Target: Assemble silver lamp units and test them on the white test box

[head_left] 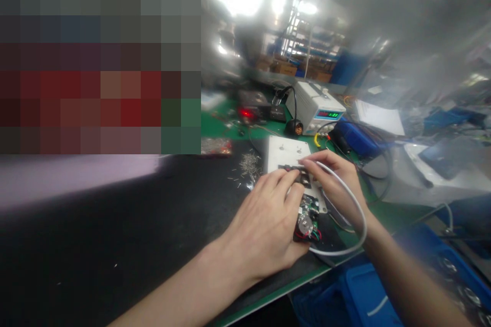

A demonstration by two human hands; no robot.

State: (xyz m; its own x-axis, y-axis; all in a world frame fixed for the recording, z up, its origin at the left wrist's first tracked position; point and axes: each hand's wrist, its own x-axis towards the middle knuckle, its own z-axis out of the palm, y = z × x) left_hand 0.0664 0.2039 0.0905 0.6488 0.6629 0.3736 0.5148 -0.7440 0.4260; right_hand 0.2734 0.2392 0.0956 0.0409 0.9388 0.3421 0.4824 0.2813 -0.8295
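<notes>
My left hand (270,214) is closed round a small black-cased device with an exposed green circuit board (310,203), a round silver part (306,225) and thin red and green wires. A white cable (356,204) curves from near the device's lower end up to my right hand (337,173). The fingers of that hand pinch the cable's end by the device's upper part. Underneath lies a white plate (276,150) with a few small metal pins standing on its far part. Fingers hide part of the device and the cable's tip.
Loose small metal pins (249,163) lie on the black mat (134,245) left of the plate. Behind stands a power supply (316,107) with lit digits. Blue bins (360,291) sit below the table edge at right. Pixelation covers the upper left.
</notes>
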